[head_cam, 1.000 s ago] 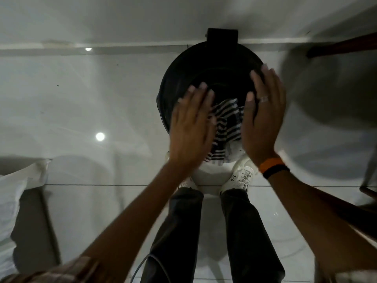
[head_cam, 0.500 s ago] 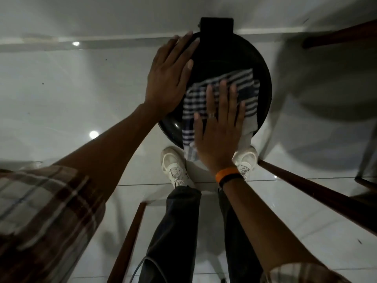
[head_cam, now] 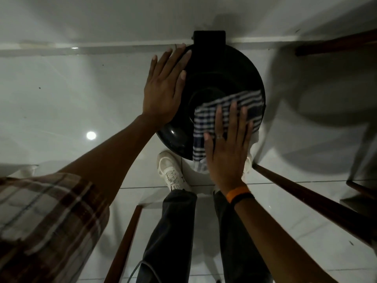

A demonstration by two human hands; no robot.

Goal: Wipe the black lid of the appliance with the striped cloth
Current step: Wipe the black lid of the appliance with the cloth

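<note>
The round black lid of the appliance sits below me, with a black block-shaped hinge part at its far edge. The striped cloth, dark blue and white, lies spread over the lid's near right part and hangs over the rim. My right hand presses flat on the cloth, fingers apart, a ring on one finger. My left hand lies flat on the lid's left rim, fingers extended, holding nothing.
White tiled floor surrounds the appliance, with a wall base just behind it. Dark wooden bars run beside my legs. My white shoes stand right below the lid. Another wooden piece is at far right.
My left hand has left the cloth and now rests on the lid's left rim. My right hand laid itself flat on the cloth, then slid it toward the near right edge.
</note>
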